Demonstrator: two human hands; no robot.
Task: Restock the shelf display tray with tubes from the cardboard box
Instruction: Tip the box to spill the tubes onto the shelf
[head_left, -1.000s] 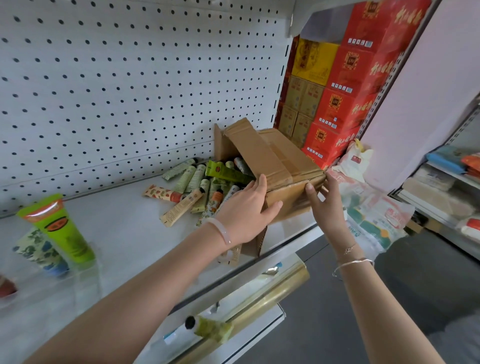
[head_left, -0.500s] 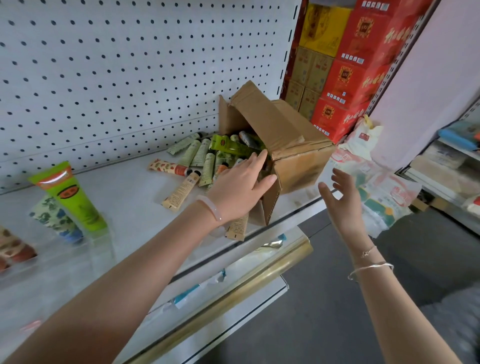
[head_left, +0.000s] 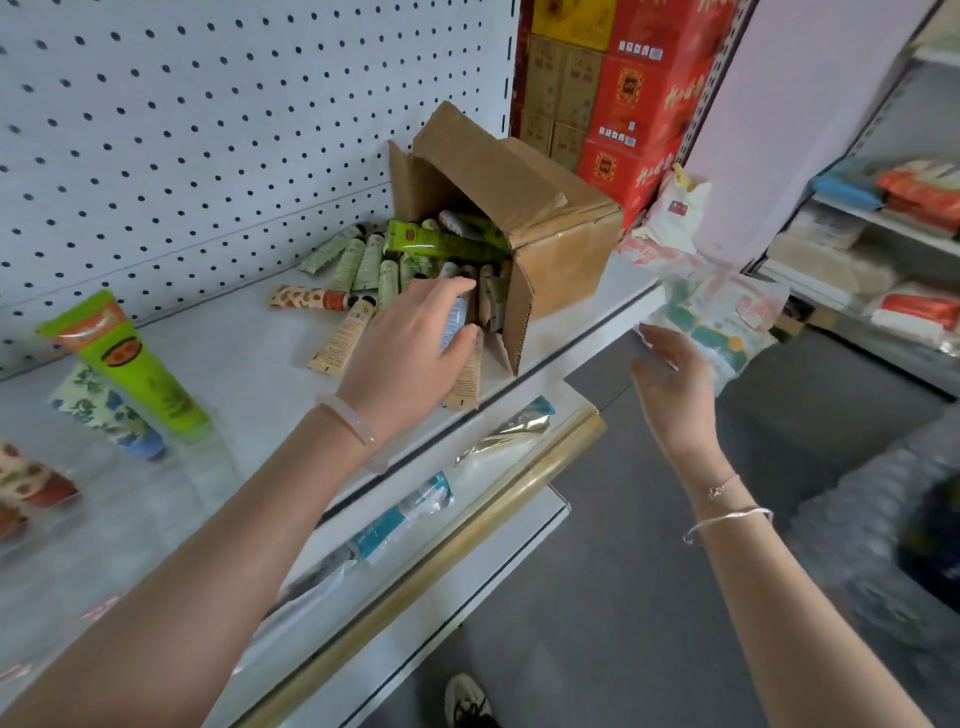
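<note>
The left hand pinches a tube at the tipped cardboard box; the right hand hangs spread.

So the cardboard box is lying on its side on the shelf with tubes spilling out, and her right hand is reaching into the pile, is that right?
Not quite: it is the left hand reaching into the tubes spilling from the cardboard box lying on its side, as the head view shows. The right hand hangs off the shelf.

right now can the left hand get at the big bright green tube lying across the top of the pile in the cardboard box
Probably yes. The left hand is already at the open mouth of the tipped brown cardboard box, and the large bright green tube lies uncovered on top of the pile, just beyond the fingers, with nothing in between.
</note>
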